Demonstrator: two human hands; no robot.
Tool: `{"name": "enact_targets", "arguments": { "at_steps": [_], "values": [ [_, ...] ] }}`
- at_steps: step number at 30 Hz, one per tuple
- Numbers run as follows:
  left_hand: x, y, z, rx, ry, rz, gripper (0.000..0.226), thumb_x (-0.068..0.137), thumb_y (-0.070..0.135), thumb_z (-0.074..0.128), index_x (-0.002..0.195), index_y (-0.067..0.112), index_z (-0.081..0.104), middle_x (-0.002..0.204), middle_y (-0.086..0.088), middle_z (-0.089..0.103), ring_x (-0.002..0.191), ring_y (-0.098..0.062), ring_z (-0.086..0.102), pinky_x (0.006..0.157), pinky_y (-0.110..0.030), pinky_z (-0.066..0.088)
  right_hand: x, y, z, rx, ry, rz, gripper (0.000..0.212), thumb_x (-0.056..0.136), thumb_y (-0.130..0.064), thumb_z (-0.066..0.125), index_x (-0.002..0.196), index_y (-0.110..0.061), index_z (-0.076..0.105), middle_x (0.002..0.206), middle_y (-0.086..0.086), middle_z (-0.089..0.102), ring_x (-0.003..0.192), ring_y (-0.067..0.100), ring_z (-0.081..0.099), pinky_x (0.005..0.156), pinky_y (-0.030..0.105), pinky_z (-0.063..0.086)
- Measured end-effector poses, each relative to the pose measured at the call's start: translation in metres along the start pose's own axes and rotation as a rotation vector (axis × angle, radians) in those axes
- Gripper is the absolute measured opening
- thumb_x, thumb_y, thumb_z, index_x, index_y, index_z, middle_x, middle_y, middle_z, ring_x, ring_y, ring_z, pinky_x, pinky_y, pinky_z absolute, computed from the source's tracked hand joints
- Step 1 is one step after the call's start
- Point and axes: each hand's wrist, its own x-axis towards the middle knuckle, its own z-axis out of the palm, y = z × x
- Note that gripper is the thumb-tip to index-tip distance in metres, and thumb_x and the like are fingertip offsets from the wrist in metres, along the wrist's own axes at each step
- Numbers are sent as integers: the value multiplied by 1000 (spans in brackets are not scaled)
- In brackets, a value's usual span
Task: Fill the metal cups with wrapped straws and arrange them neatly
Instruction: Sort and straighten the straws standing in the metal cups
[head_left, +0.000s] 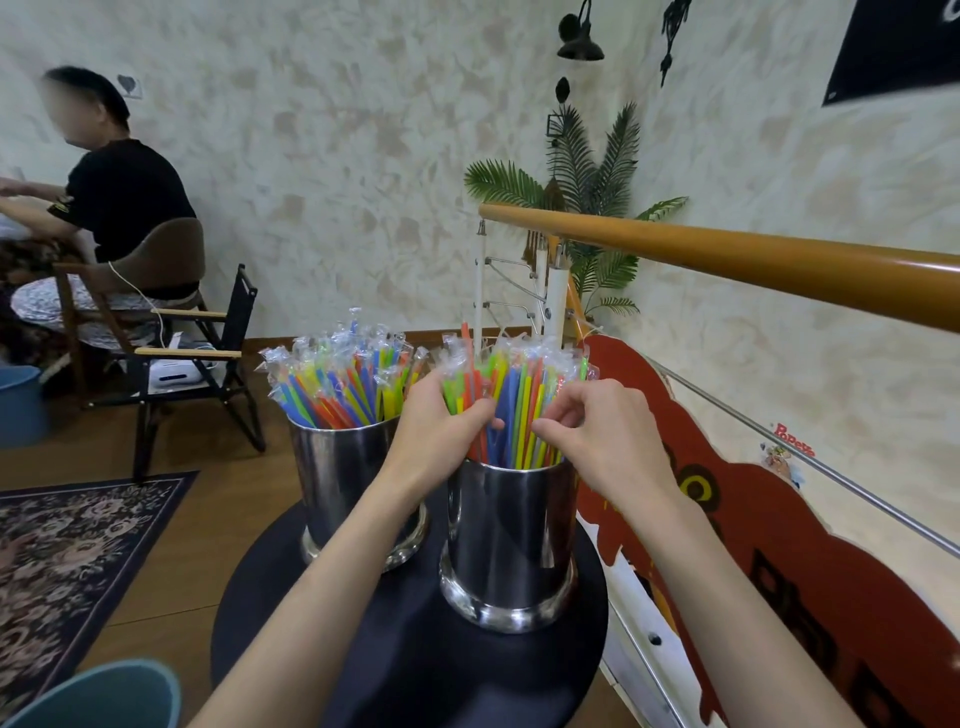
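Two metal cups stand side by side on the round dark worktop (415, 649), both already packed with wrapped straws. Filling looks done; judging by the ragged tops, tidying remains. Straws in the near cup (511, 540) stand roughly upright, long axes fanning outward, like those in the far cup (337, 478). Left hand (441, 431) and right hand (597, 436) each curl a grip into the near bundle (514, 395).

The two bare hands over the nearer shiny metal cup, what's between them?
In the head view, a bunch of colourful wrapped straws standing in the nearer shiny metal cup lies between the left hand and right hand; both touch it.
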Motion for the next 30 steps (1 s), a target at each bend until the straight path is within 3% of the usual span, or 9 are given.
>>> {"name": "enact_targets", "arguments": {
  "at_steps": [5,8,11,14,18,20,24,28,30],
  "values": [
    [-1,0,6,78,56,48,18,88,12,72,93,27,63,76,4,74,72,-13,72,75,-37,59,1,0,4,-40,67,54,31,83,-40,81,75,-27,53,70,-13,57,63,0,51,49,16,30],
    [0,2,9,87,57,35,32,80,26,85,106,26,66,91,8,76,84,-8,73,82,-36,60,3,2,7,-81,53,74,31,84,-46,79,79,-25,57,77,-7,61,69,8,54,50,18,29],
    [2,5,11,135,54,8,40,74,27,89,106,22,66,90,5,76,81,-7,74,81,-40,62,3,4,10,-83,11,79,29,84,-47,78,82,-24,62,83,-4,64,81,14,58,54,22,38],
    [3,5,12,184,64,1,37,74,25,89,101,23,65,82,7,76,74,-3,73,76,-33,62,2,3,11,-71,-11,85,25,85,-44,78,81,-25,63,80,-5,65,83,14,62,62,27,49],
    [3,5,12,219,81,15,27,77,20,85,86,28,62,77,20,72,68,2,70,61,-15,55,2,2,12,-80,-3,97,19,88,-38,77,82,-25,63,81,-4,66,78,11,63,53,20,42],
    [3,4,10,219,76,29,22,79,15,80,83,25,61,75,15,71,63,-4,69,60,-21,55,1,1,12,-90,3,103,15,89,-34,75,84,-25,64,84,-3,67,81,14,63,55,21,42],
    [0,2,7,172,55,51,28,78,8,70,69,29,54,56,14,60,50,-1,55,53,-14,43,1,0,11,-74,7,105,12,89,-31,72,84,-26,63,83,-5,66,83,16,62,59,25,44],
    [0,-1,8,146,34,35,21,81,10,69,69,23,59,58,11,62,55,-5,57,59,-21,48,0,-2,9,-63,53,78,12,89,-33,71,85,-27,61,76,-11,62,74,10,59,51,18,35],
    [1,-2,8,136,26,37,13,84,11,69,76,20,64,64,8,66,61,-9,62,63,-23,51,-1,-3,9,-61,58,63,12,89,-33,71,86,-28,60,77,-11,63,75,11,61,53,21,42]
  ]
}}
